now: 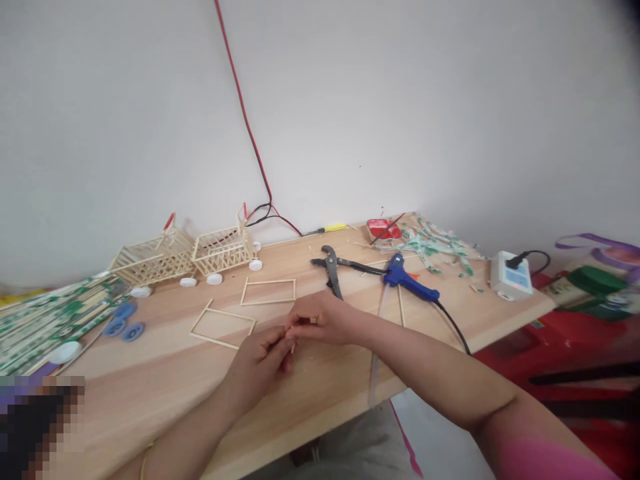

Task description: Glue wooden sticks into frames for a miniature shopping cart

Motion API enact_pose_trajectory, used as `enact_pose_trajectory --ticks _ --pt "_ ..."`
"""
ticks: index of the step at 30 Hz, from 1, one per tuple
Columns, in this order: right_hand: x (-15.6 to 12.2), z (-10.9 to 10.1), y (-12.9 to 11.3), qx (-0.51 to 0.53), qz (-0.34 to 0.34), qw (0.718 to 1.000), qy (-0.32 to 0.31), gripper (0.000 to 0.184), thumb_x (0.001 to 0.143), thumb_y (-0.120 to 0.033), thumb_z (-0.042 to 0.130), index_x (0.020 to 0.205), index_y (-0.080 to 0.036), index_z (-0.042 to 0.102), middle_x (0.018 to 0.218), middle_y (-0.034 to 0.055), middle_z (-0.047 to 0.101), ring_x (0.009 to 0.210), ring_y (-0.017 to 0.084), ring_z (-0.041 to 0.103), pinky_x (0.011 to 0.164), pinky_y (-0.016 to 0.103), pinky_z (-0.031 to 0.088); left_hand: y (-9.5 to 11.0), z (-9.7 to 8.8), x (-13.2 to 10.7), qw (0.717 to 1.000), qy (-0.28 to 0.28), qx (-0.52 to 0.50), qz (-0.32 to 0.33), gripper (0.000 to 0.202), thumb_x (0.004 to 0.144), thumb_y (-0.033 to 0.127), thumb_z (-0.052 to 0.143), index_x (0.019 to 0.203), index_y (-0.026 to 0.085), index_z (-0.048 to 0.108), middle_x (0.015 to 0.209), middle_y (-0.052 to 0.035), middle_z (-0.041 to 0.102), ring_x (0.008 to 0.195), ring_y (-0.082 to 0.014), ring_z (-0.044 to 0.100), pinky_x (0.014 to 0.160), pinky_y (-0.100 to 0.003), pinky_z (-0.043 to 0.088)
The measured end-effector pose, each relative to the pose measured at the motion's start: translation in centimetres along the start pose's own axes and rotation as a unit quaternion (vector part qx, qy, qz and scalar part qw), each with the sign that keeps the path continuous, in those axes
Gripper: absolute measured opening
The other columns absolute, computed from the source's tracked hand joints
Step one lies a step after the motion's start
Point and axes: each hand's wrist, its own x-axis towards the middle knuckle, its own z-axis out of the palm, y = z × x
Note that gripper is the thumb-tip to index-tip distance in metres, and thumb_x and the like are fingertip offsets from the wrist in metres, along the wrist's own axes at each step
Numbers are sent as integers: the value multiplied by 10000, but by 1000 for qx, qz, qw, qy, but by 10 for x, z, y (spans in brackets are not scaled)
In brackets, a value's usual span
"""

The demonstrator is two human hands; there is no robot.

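My left hand and my right hand meet fingertip to fingertip above the front of the table, both closed in a pinch. Between them shows what looks like the end of a thin wooden stick; the fingers hide most of it. Just left of my hands lies a flat frame of thin sticks, and a second stick frame lies behind them. Pliers rest behind my right hand. To their right is a blue glue gun with a clear glue stick pointing toward the front edge.
Two small stick carts with white wheels stand at the back left. Blue wheels and bundled sticks in green-printed wrappers lie left. At the back are a yellow-handled tool, a red tray and wrapper scraps; a power socket sits right.
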Motion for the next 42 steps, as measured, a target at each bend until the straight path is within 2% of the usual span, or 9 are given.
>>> enact_pose_trajectory --ticks 3,6,11,17,24,27,31,36,42 --pt "-2 -15 0 -8 7 1000 -1 233 883 -319 511 884 -144 665 788 40 676 708 106 596 659 196 432 -1 -1 1 1000 -4 -4 7 309 872 417 436 714 176 547 527 37 510 545 -109 473 570 -216 356" --pt "-11 -50 8 -140 122 982 43 214 893 -278 490 899 -157 666 840 52 681 763 134 601 706 229 436 -2 -1 1 999 0 -38 3 285 890 404 394 803 178 544 545 31 550 552 -116 504 585 -223 379" --pt "-46 -112 45 -361 375 853 25 204 823 -183 563 648 -139 658 712 148 650 785 293 610 720 432 444 -2 2 1 997 9 -73 -21 287 878 418 399 745 182 494 504 46 521 475 -103 481 521 -214 358" --pt "-61 -111 83 -409 435 802 33 231 883 -287 537 1067 -160 597 1093 103 599 952 206 584 811 403 497 1 2 0 998 4 -63 -20 314 864 448 413 732 180 507 469 50 501 452 -99 441 501 -208 329" --pt "-57 -106 82 -409 387 823 72 267 890 -298 525 1078 -118 583 1091 103 588 952 202 587 808 367 488 0 2 -2 998 18 -61 -12 326 867 457 414 750 175 526 477 44 518 467 -100 445 514 -212 335" --pt "-60 -106 68 -408 320 851 87 230 908 -253 457 905 -101 629 980 142 617 875 207 597 743 314 442 2 2 -3 997 13 -70 -7 317 854 453 440 734 172 524 471 47 515 464 -97 446 514 -211 335" --pt "-58 -98 37 -391 221 889 92 256 931 -256 368 1012 -147 585 973 98 623 845 159 574 725 251 399 1 2 -2 991 -4 -132 -18 285 835 426 496 738 161 534 496 39 551 479 -87 477 521 -202 352" --pt "-36 -70 -20 -321 17 947 12 266 927 -242 346 1034 -195 585 1024 78 605 905 167 539 779 264 387 -2 3 -2 938 -23 -340 -63 201 791 322 611 806 142 521 762 -19 659 588 -89 598 607 -229 471" --pt "-9 -42 -58 -314 -6 947 -71 243 905 -232 392 913 -184 631 924 54 622 848 171 530 763 285 388 4 1 -8 913 -64 -397 -71 219 769 293 664 837 138 524 847 -80 690 710 -152 669 669 -268 523"
